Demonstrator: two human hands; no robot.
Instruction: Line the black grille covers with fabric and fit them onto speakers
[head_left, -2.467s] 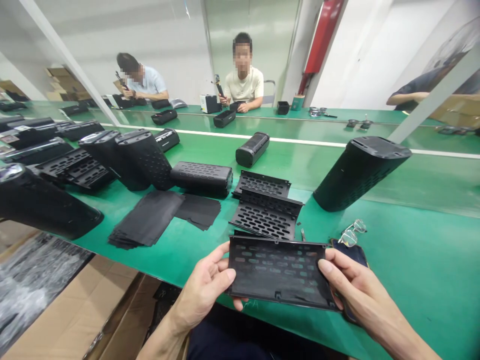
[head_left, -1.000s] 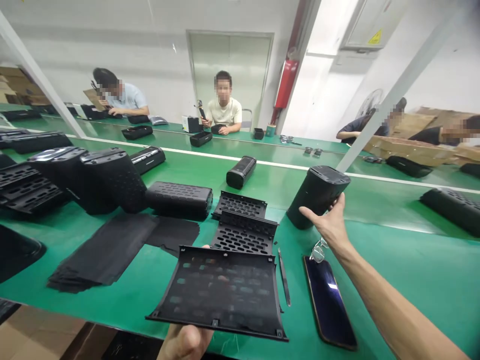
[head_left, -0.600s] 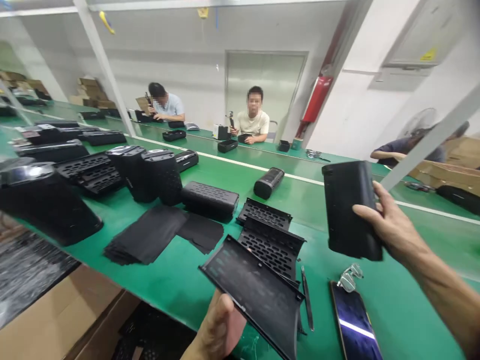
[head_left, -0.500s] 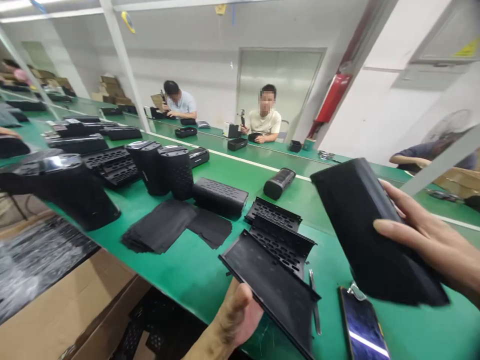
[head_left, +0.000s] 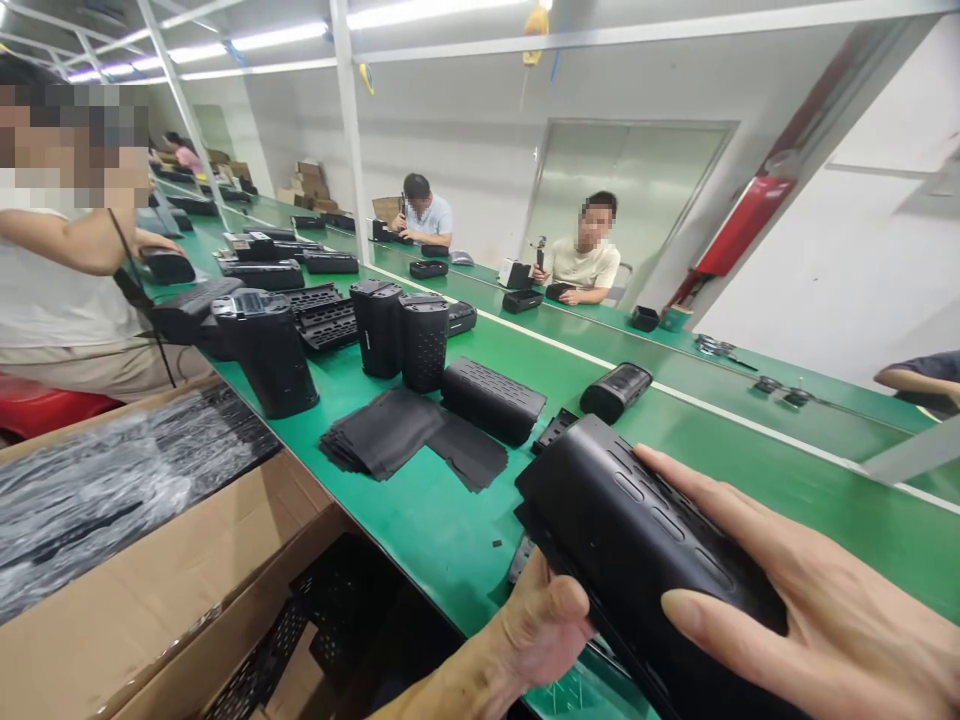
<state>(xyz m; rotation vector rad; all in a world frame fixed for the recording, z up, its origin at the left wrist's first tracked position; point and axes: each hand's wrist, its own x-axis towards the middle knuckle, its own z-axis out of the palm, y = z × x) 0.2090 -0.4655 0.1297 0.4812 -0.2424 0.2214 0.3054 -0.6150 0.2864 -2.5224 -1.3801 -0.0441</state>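
My right hand (head_left: 787,600) is wrapped over a black slotted housing shell (head_left: 622,530), its fingers along the far side and its thumb on the near face. From below, my left hand (head_left: 544,625) grips the near edge of a black panel, which is mostly hidden under the shell. Shell and panel are against each other; whether they are locked together, I cannot tell. Left of them lie thin black sheets (head_left: 382,432) in a stack and a perforated black housing (head_left: 495,398). Part of another slotted black piece (head_left: 553,430) shows behind the shell.
Several upright black housings (head_left: 266,355) stand to the left on the green bench (head_left: 420,520). Another housing (head_left: 616,390) lies farther back. Below the bench edge is an open cardboard box (head_left: 187,560) with black parts. A co-worker (head_left: 60,270) is at the left; others sit across.
My right hand has brought the shell down and left onto the panel in my left hand, and its slotted face now shows. The view has swung left, bringing a nearby co-worker into sight.
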